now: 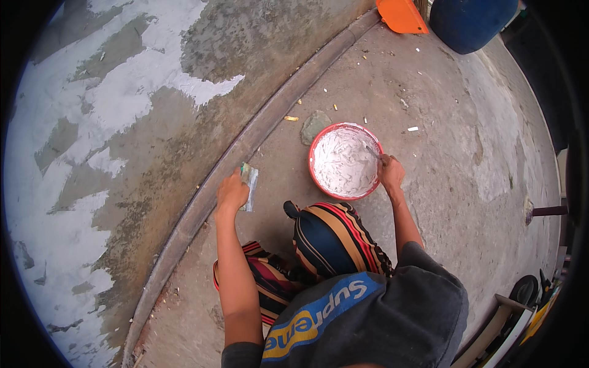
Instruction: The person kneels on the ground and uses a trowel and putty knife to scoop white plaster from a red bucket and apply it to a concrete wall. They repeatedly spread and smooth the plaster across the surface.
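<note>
A round red basin (314, 175) of white, paste-like filler (343, 158) sits on the floor in front of my knees. My right hand (391, 172) is at the basin's right rim, closed round the handle of a small putty knife (372, 150) whose blade dips into the filler. In my left hand (232, 192), beside the foot of the wall, is a wide flat scraper (250, 184) with a greenish edge and a pale smeared blade. The fingers are wrapped over its edge, and the grip is partly hidden.
On the left rises a grey wall (147, 147) patched with white filler, with a raised ledge (245, 138) along its foot. A flat stone (316, 126) lies by the basin. Farther off are an orange dustpan (402, 15) and a blue drum (472, 24). Small litter dots the concrete floor (448, 159).
</note>
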A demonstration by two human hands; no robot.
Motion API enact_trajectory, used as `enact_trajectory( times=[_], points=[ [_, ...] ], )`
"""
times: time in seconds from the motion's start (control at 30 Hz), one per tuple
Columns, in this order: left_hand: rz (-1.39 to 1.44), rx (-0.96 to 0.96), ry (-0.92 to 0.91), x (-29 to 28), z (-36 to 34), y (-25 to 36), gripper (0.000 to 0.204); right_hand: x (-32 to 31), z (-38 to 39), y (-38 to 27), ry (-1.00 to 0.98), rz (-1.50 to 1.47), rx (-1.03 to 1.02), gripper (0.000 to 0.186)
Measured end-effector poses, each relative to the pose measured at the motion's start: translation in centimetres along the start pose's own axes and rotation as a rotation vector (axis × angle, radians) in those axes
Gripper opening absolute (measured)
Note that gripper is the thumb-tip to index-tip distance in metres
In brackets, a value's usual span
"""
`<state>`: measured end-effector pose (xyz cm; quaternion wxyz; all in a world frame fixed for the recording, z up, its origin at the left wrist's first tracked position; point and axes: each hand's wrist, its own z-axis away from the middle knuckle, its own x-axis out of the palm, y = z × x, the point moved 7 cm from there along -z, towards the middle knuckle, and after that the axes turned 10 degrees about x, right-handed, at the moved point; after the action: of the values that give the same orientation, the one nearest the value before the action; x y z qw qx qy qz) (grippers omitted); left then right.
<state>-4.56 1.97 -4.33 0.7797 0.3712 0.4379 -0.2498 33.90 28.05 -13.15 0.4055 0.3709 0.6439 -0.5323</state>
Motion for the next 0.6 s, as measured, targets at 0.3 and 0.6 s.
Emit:
enact_trajectory(
  times=[0.3, 0.6],
  points=[
    [-0.027, 0.010, -0.012, 0.8, -0.3, -0.5, 0.055, 0.2, -0.2, 0.6, -0.053, -0.003, 0.092, 0.021],
    [-0.009, 0.015, 0.014, 0.6, -0.1, -0.1, 0.053, 1.9, -0.7, 3.1, -0.175, -0.169, 0.230, 0.026]
  ],
)
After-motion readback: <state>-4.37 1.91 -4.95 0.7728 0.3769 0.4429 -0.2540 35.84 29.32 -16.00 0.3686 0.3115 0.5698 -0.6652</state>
